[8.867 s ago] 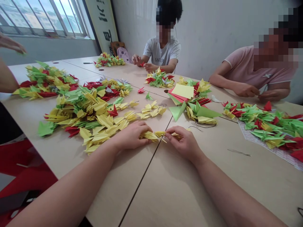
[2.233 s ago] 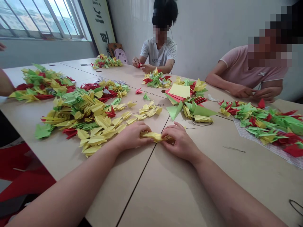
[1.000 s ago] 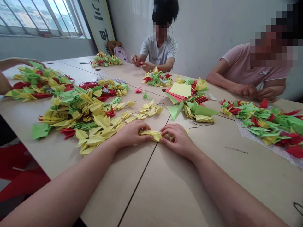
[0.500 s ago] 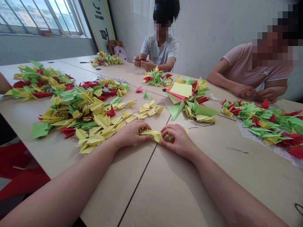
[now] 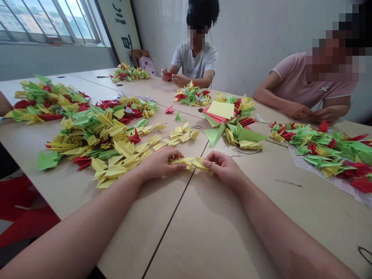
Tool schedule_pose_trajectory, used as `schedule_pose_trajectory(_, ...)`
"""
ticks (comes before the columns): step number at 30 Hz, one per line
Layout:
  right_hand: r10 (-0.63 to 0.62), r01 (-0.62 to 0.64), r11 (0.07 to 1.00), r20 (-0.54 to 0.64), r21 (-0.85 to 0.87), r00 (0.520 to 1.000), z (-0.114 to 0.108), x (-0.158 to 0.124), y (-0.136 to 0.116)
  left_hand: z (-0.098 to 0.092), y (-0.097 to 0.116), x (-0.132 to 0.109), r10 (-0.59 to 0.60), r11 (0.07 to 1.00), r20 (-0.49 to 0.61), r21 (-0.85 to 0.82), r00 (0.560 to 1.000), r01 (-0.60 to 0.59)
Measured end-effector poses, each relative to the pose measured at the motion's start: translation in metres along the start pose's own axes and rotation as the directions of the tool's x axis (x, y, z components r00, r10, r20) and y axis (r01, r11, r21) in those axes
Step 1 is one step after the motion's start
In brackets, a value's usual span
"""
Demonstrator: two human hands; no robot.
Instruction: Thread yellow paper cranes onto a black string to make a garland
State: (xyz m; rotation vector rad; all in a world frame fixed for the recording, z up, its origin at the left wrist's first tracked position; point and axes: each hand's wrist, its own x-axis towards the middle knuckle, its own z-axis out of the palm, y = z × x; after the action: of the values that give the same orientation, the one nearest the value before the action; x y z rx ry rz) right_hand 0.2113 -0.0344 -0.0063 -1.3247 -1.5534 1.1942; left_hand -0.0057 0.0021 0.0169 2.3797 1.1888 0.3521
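Low over the table, my left hand (image 5: 157, 164) is closed around a yellow folded paper crane (image 5: 183, 161), its thumb lying along the lower edge. My right hand (image 5: 225, 167) pinches a second yellow paper crane (image 5: 200, 163) between thumb and fingertips, just right of the first. The two cranes sit close, end to end; whether a thread joins them I cannot tell. Beside my left wrist spreads a big heap of yellow cranes (image 5: 116, 164) with green and red ones mixed in. A short string of yellow cranes (image 5: 183, 133) on dark thread lies behind my hands.
Square paper sheets (image 5: 221, 110) rest on more cranes ahead. A needle-like wire (image 5: 289, 183) lies at right, near a pile of green and red cranes (image 5: 328, 149). Across the table (image 5: 180, 240) sit two people, one in grey (image 5: 194, 64), one in pink (image 5: 316, 85), hands busy.
My right hand has shifted slightly right and now pinches a crane that shows apart from the one in my left hand. My left hand stays nearly in place.
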Motion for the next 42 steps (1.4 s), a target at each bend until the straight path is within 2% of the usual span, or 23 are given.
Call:
schedule_pose_trajectory(4, -0.008, 0.008, 1.0, 0.011, 0.0, 1.0, 0.001, 0.001, -0.001, 0.0, 0.0, 0.0, 0.007, 1.0, 0.003, 0.0, 1.0, -0.007)
schedule_pose_trajectory(9, -0.099, 0.099, 0.988, 0.009, -0.119, 0.995, 0.002, 0.0, 0.003, 0.0, -0.001, 0.001, -0.005, 1.0, 0.011, 0.008, 1.0, 0.005)
schedule_pose_trajectory(12, -0.136, 0.126, 0.97, -0.032, -0.209, 0.99, 0.003, 0.0, 0.005, 0.0, -0.001, 0.001, -0.009, 1.0, 0.015, 0.008, 1.0, 0.009)
schedule_pose_trajectory(15, -0.185, 0.17, 0.971, -0.077, -0.171, 0.98, 0.004, -0.001, 0.007, 0.0, -0.001, 0.001, 0.001, 1.0, 0.019, 0.01, 1.0, -0.001)
schedule_pose_trajectory(17, -0.272, 0.256, 0.953, -0.086, -0.16, 0.959, 0.005, -0.001, 0.007, 0.0, -0.001, 0.001, 0.008, 1.0, 0.025, 0.007, 1.0, -0.008)
schedule_pose_trajectory(22, -0.513, 0.467, 0.801, -0.029, -0.376, 0.858, 0.01, -0.004, 0.001, 0.0, -0.002, 0.001, 0.022, 1.0, 0.029, -0.003, 0.999, -0.022)
schedule_pose_trajectory(26, -0.584, 0.51, 0.742, -0.046, -0.434, 0.811, 0.012, -0.006, -0.003, 0.0, -0.002, 0.001, 0.012, 1.0, 0.025, -0.004, 1.0, -0.012)
schedule_pose_trajectory(30, -0.616, 0.521, 0.731, -0.098, -0.442, 0.781, 0.012, -0.006, -0.002, 0.0, -0.002, 0.001, 0.007, 1.0, 0.023, 0.0, 1.0, -0.007)
schedule_pose_trajectory(35, -0.616, 0.52, 0.734, -0.106, -0.438, 0.78, 0.012, -0.007, -0.002, 0.001, -0.003, 0.002, 0.003, 1.0, 0.026, -0.004, 1.0, -0.003)
schedule_pose_trajectory(42, -0.562, 0.472, 0.76, -0.087, -0.446, 0.823, 0.012, -0.007, -0.002, 0.0, 0.0, 0.0, -0.001, 1.0, 0.031, -0.008, 1.0, 0.001)
